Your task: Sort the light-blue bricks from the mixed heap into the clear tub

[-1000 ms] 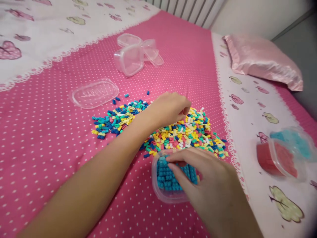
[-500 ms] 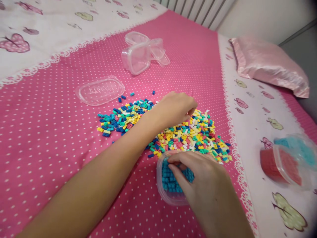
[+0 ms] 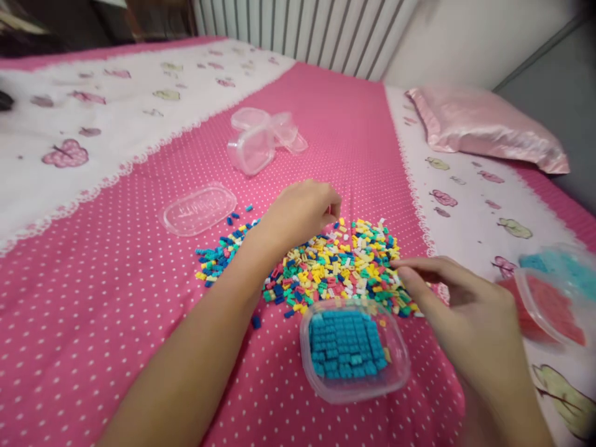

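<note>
A wide pile of small toy building bricks (image 3: 335,267) in yellow, green, blue, white and red lies on the bedspread. Over its far side is my left hand (image 3: 305,208), fingers curled down and their tips mostly hidden. At the pile's right edge my right hand (image 3: 470,310) holds thumb and forefinger nearly together in a pinch; anything between the tips is too small to make out. Just in front of the pile stands a clear plastic tub (image 3: 400,372), with teal bricks (image 3: 347,341) packed in close rows and a tan brick at their right side.
A clear lid (image 3: 200,210) lies left of the pile. Beyond it are clear tubs and lids (image 3: 254,149). At the right, a tub of red bricks (image 3: 554,310) stands against one with light-blue bricks (image 3: 559,267). A pink satin pillow (image 3: 484,127) lies at the back right.
My right hand has moved from the tub of teal bricks to the pile's right edge, uncovering the tub. My left hand remains over the pile, slightly farther left. The camera view has tilted up.
</note>
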{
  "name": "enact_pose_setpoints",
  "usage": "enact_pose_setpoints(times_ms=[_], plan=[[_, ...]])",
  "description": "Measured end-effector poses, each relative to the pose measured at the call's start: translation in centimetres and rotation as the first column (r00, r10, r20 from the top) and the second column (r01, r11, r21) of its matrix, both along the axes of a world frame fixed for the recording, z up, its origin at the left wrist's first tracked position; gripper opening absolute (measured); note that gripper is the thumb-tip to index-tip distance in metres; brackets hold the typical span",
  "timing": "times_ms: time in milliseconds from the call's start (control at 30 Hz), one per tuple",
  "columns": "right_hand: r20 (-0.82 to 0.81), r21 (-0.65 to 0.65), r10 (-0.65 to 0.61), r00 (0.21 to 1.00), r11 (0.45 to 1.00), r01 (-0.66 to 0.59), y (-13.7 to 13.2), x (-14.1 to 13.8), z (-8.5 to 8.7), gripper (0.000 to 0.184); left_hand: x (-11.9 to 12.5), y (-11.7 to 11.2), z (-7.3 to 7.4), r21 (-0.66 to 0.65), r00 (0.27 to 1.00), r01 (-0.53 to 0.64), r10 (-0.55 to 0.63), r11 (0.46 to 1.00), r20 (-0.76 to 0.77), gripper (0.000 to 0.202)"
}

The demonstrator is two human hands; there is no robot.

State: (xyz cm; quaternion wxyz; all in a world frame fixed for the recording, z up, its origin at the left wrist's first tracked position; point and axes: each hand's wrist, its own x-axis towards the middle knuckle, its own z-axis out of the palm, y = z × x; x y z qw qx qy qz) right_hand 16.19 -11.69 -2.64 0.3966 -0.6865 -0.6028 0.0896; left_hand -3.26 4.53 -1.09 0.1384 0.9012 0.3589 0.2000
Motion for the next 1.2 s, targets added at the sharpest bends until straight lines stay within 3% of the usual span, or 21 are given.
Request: enact_pose_setpoints(times_ms=[133, 267, 400, 500, 633, 733, 867, 1000, 1200], plan=[[-0.037, 0.038, -0.15, 0.988, 0.988, 0.152, 2.3, 4.4, -3.3, 0.032, -0.6, 0.1, 1.3, -0.028, 0.985, -0.139, 0.142, 0.99, 0.096, 0.009], [-0.049, 0.06, -0.163, 0.985, 0.984, 0.166, 4.1, 5.8, -5.5, 0.042, -1.3, -0.6, 3.7, 0.011, 0.942, -0.286, 0.279, 0.958, 0.189, 0.021], [-0.077, 0.018, -0.109, 0.991, 0.994, 0.111, 5.1, 6.0, -6.8, 0.054, -3.0, -1.5, 5.2, 0.02, 0.962, -0.272, 0.272, 0.962, 0.02, 0.033], [-0.104, -0.01, -0.075, 0.992, 0.997, 0.074, 5.5, 6.3, -7.4, 0.062, -5.0, -1.7, 3.7, -0.041, 0.965, -0.231, 0.223, 0.972, -0.136, 0.027], [-0.145, -0.023, -0.001, 0.989, 1.0, -0.002, 5.7, 6.6, -7.3, 0.059, -7.6, -1.2, -0.2, -0.041, 0.946, -0.292, 0.283, 0.955, -0.158, 0.033], [-0.175, -0.045, 0.074, 0.982, 0.996, -0.083, 5.6, 6.4, -7.2, 0.052, -8.4, -0.7, -2.0, -0.026, 0.95, -0.274, 0.266, 0.961, -0.162, 0.039], [-0.193, -0.085, 0.109, 0.975, 0.988, -0.127, 5.4, 6.3, -7.3, 0.05, -8.6, -0.7, -2.2, -0.025, 0.967, -0.198, 0.191, 0.98, -0.17, 0.035], [-0.189, -0.107, 0.115, 0.975, 0.985, -0.136, 5.3, 6.4, -7.3, 0.048, -8.4, -0.8, -2.0, 0.012, 0.964, -0.193, 0.192, 0.981, -0.183, 0.028], [-0.158, -0.118, 0.114, 0.981, 0.984, -0.133, 5.2, 6.3, -7.0, 0.044, -5.7, -0.8, -2.6, 0.089, 0.935, -0.194, 0.212, 0.977, -0.284, 0.026]])
